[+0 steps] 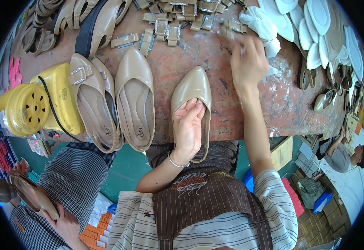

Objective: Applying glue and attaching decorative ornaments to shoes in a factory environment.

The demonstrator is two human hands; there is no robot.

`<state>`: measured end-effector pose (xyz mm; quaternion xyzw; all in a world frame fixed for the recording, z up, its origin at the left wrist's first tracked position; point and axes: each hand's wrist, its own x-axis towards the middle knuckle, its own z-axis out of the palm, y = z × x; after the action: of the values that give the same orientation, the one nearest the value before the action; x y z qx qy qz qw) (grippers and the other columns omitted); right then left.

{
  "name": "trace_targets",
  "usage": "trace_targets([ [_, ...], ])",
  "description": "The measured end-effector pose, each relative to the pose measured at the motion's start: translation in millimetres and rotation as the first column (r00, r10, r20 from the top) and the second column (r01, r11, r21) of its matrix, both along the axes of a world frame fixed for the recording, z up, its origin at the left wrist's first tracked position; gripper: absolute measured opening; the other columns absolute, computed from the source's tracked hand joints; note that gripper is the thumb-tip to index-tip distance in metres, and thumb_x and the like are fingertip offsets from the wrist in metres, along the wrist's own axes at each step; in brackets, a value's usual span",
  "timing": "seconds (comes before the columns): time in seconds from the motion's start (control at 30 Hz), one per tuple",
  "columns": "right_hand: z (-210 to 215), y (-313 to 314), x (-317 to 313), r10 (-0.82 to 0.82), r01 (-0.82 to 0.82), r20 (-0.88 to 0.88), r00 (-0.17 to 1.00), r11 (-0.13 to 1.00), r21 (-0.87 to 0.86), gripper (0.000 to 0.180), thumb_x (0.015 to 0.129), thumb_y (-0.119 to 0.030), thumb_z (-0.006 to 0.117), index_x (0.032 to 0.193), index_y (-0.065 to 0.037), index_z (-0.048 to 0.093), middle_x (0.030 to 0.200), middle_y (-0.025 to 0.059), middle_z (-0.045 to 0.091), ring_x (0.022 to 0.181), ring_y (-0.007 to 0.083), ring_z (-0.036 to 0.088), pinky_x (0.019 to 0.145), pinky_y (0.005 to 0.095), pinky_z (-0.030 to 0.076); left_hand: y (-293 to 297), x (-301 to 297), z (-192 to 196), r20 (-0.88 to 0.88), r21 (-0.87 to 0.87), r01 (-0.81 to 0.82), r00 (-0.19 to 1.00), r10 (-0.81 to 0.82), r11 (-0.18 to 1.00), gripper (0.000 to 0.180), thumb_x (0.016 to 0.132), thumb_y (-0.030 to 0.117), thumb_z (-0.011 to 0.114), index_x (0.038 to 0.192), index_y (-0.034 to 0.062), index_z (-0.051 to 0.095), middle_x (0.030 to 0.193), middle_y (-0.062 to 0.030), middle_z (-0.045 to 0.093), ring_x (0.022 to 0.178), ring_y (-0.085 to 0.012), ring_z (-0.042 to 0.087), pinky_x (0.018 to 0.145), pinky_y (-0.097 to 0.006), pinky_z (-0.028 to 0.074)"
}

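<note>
My left hand (189,127) has its fingers tucked into the opening of a shiny beige pointed slingback shoe (192,85) and grips its upper. The shoe lies toe away from me at the near table edge, its elastic heel strap hanging toward my lap. My right hand (250,62) is raised beyond it to the right, fingers curled. At its fingertips is a small blurred thing, too smeared to name. Several beige bows with glittering buckles (161,28) lie loose near the back. Just right of that hand sits a crumpled white bundle (260,23).
A beige shoe (136,98) and a pair, one with a bow (81,75), stand left of mine, beside a yellow machine (61,100). White insoles (317,18) pile up at the back right. A co-worker's hand (63,225) holds a shoe at lower left. Another person (344,156) sits far right.
</note>
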<state>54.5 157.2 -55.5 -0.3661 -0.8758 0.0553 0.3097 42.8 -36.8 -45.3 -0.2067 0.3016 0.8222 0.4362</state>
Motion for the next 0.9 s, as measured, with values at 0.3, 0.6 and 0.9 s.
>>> trace_targets([
  [0.3, 4, -19, 39, 0.299, -0.293, 0.051, 0.953, 0.951, -0.096, 0.017, 0.075, -0.004, 0.071, 0.092, -0.004, 0.066, 0.099, 0.0105, 0.065, 0.081, 0.0282, 0.06, 0.07, 0.0351, 0.05, -2, 0, 0, 0.012, 0.0, -0.002, 1.0, 0.002, 1.0, 0.013, 0.085, -0.004, 0.058, 0.097, 0.0008, 0.062, 0.098, -0.0061, 0.066, 0.097, -0.0146, 0.062, 0.094, -0.031, 0.046],
  [0.6, 42, -73, 40, 0.366, -0.389, -0.164, 0.916, 0.708, -0.589, 0.038, 0.069, 0.002, 0.074, 0.106, -0.005, 0.069, 0.1, 0.0113, 0.062, 0.091, 0.025, 0.059, 0.075, 0.0327, 0.05, 4, -5, 12, 0.018, -0.016, 0.008, 1.0, -0.008, 1.0, 0.022, 0.09, -0.001, 0.054, 0.11, -0.0037, 0.059, 0.112, -0.01, 0.063, 0.104, -0.0149, 0.059, 0.098, -0.03, 0.043],
  [0.9, 38, -76, 37, 0.41, -0.407, -0.124, 0.903, 0.731, -0.548, 0.037, 0.067, 0.002, 0.075, 0.103, -0.004, 0.07, 0.099, 0.011, 0.06, 0.089, 0.0253, 0.058, 0.071, 0.0324, 0.051, 5, -4, 10, 0.001, -0.013, 0.018, 1.0, -0.018, 1.0, 0.026, 0.09, 0.0, 0.053, 0.115, -0.0036, 0.057, 0.117, -0.0109, 0.061, 0.107, -0.0153, 0.057, 0.1, -0.031, 0.041],
])
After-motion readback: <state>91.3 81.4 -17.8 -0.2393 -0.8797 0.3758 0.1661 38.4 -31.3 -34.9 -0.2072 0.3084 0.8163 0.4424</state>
